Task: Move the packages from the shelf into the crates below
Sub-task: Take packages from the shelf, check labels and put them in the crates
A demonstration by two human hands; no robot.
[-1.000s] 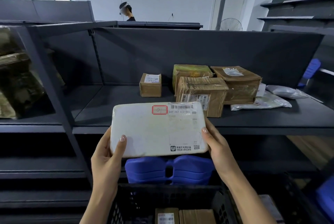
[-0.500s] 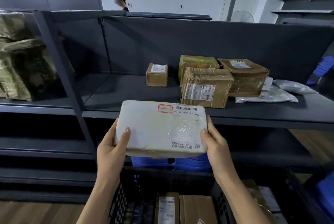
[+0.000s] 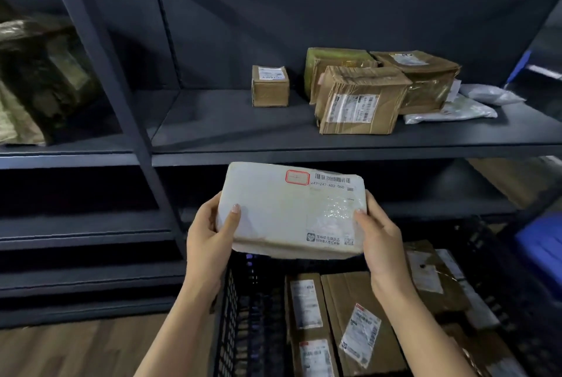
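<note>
A flat white package [image 3: 289, 212] with a red stamp and a barcode is held level between both hands, below the dark shelf board [image 3: 243, 130] and above the black crate [image 3: 243, 315]. My left hand [image 3: 209, 239] grips its left end, and my right hand [image 3: 380, 239] its right end. On the shelf stand a small brown box [image 3: 270, 86], a taped brown box [image 3: 359, 101], a green-topped box [image 3: 331, 60], a wide brown box [image 3: 425, 78] and two grey bags [image 3: 450, 111]. Several brown boxes [image 3: 359, 322] lie inside the crate.
A shelf upright [image 3: 121, 78] runs down left of my hands. Wrapped bundles [image 3: 33, 78] fill the left bay. A second black crate [image 3: 517, 300] with parcels stands at the right, beside a blue bin [image 3: 544, 242]. Wooden floor [image 3: 76, 349] shows at the lower left.
Both hands have lowered the white package from shelf height to below the shelf edge, over the crate. The view has tilted downward, showing more of the crate's contents.
</note>
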